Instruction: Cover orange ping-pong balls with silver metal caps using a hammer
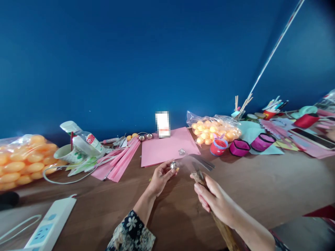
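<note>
Pinched in the fingers of my left hand [160,179] is a small shiny silver ball [173,165], just above the brown table [170,216]. A bit of yellow shows at the ball's lower edge. My right hand [211,193] is wrapped round the rough wooden handle of a tool [225,230]; its far end is smeared by motion and its kind is unclear. The blurred end is to the right of the ball. Beyond my left hand lies a pink paper sheet [162,153], with a crumpled silver piece [182,152] on its near right part.
Bags of orange balls stand left [23,164] and right [209,132]. A power strip [52,223], a white cable [60,183], a tilted bottle [89,143] and pink strips [120,160] are on the left. Small pots [218,147], purple rings [239,148] and a phone [314,137] are on the right.
</note>
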Motion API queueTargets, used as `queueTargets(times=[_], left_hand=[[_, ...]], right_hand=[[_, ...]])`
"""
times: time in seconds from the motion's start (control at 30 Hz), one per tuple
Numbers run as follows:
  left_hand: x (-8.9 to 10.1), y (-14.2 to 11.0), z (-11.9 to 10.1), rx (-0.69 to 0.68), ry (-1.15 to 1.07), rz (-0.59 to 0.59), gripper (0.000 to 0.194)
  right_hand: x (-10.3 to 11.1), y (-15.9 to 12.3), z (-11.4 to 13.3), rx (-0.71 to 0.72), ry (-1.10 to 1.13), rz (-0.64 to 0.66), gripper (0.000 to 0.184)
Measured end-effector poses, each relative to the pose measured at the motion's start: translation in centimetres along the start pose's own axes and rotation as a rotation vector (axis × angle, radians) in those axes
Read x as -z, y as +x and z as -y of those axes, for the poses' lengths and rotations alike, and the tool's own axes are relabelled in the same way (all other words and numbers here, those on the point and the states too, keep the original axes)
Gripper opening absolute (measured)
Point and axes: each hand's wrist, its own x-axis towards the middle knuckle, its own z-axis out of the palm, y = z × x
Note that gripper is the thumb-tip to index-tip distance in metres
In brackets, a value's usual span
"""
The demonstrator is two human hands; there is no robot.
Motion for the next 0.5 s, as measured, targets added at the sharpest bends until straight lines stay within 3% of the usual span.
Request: queueTargets(times=[0.5], left_hand=[[-0.05,-0.11,0.07,-0.015,-0.050,0.032,0.046]], right_hand=[[0.03,0.46,-0.20,0.018,-0.034,-0.006,0.036]])
